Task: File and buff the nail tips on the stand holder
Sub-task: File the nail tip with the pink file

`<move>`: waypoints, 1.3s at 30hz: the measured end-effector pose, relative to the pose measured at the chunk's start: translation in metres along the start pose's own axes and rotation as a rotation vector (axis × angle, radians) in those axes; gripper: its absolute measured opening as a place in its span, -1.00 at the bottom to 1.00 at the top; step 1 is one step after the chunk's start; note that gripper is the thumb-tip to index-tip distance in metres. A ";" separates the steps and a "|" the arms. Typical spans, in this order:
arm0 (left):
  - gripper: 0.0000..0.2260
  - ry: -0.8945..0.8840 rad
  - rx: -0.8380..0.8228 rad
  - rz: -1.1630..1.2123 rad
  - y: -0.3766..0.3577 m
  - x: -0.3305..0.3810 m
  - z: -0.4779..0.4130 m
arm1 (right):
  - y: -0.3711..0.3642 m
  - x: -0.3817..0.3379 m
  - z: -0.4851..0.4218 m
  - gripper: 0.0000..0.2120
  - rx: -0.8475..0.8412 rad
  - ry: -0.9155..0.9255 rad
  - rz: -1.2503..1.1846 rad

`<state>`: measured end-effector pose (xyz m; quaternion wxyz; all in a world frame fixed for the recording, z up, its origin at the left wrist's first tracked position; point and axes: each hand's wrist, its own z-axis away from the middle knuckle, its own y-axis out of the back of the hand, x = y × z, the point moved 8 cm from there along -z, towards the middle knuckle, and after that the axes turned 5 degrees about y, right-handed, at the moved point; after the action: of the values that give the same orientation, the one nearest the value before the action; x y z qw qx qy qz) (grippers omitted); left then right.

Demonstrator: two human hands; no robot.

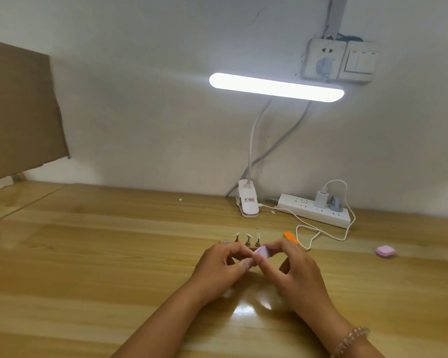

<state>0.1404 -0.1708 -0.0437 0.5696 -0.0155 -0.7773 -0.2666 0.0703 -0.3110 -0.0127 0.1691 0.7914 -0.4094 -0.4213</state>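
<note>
Looking down on a wooden surface running past the picture at the left, right and near edges. Catching only part of a cardboard sheet at the far left, cropped by the border. Facing a lit clip lamp standing at the back of the surface, glaring too brightly for any detail of its head, beside a white power strip carrying 2 plugs. Pinching a small lilac buffer block in the right grip, just in front of the stand holder at mid-surface. Curling the left grip close against the block, fingertips covering any contents, so impossible to tell whether grasping anything. Hiding the holder's base behind both grips, leaving only 3 pegs with pale nail tips and 1 blurred stub showing, too small for detail. Half covering an orange file behind the right grip, with a pink block lying well apart to the right.
</note>
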 end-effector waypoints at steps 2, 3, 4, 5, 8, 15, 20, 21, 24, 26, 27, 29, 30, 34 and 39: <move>-0.86 0.001 -0.004 -0.009 -0.001 0.000 0.001 | 0.001 0.003 0.001 -0.78 0.005 -0.006 0.025; -0.87 0.008 -0.008 -0.005 -0.001 -0.001 0.001 | -0.001 -0.002 0.003 -0.77 -0.010 0.029 0.037; -0.88 0.017 -0.009 0.000 -0.001 -0.001 0.001 | -0.003 -0.009 0.005 -0.75 -0.028 0.068 0.039; -0.89 0.024 -0.006 0.000 0.000 -0.001 0.001 | -0.005 -0.013 0.007 -0.74 -0.047 0.085 0.030; -0.91 0.032 0.005 -0.021 0.000 -0.001 0.001 | -0.003 -0.005 0.002 -0.76 -0.033 0.032 0.040; -0.85 0.045 -0.003 -0.052 -0.001 -0.002 0.002 | -0.004 -0.010 0.002 -0.68 -0.052 0.054 0.063; -0.85 0.046 -0.005 -0.039 -0.001 -0.001 0.002 | -0.005 -0.014 0.005 -0.65 -0.063 0.091 0.079; -0.84 0.048 -0.006 -0.041 0.000 -0.001 0.002 | -0.005 -0.017 0.006 -0.65 -0.077 0.099 0.061; -0.90 0.037 0.020 -0.042 0.001 0.000 0.003 | -0.001 -0.005 0.000 -0.73 -0.035 0.019 0.084; -0.87 0.033 0.028 -0.029 0.001 0.001 0.004 | -0.002 -0.007 0.003 -0.73 -0.026 0.054 0.118; -0.85 0.035 0.025 -0.015 0.002 0.001 0.003 | -0.005 -0.012 0.005 -0.72 -0.041 0.100 0.123; -0.81 0.033 0.022 0.009 0.003 0.001 0.002 | -0.009 -0.020 0.008 -0.70 -0.070 0.139 0.108; -0.80 0.031 0.022 0.013 0.003 0.002 0.002 | -0.008 -0.018 0.006 -0.70 -0.059 0.110 0.093; -0.81 0.016 0.019 0.014 0.001 0.002 0.002 | 0.002 -0.002 0.002 -0.74 0.016 0.016 0.102; -0.81 0.029 0.035 0.043 0.005 0.001 0.001 | -0.003 -0.005 0.002 -0.70 -0.025 0.024 0.085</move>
<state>0.1406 -0.1665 -0.0413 0.5864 -0.0183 -0.7731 -0.2410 0.0683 -0.3049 -0.0131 0.2016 0.7761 -0.4356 -0.4090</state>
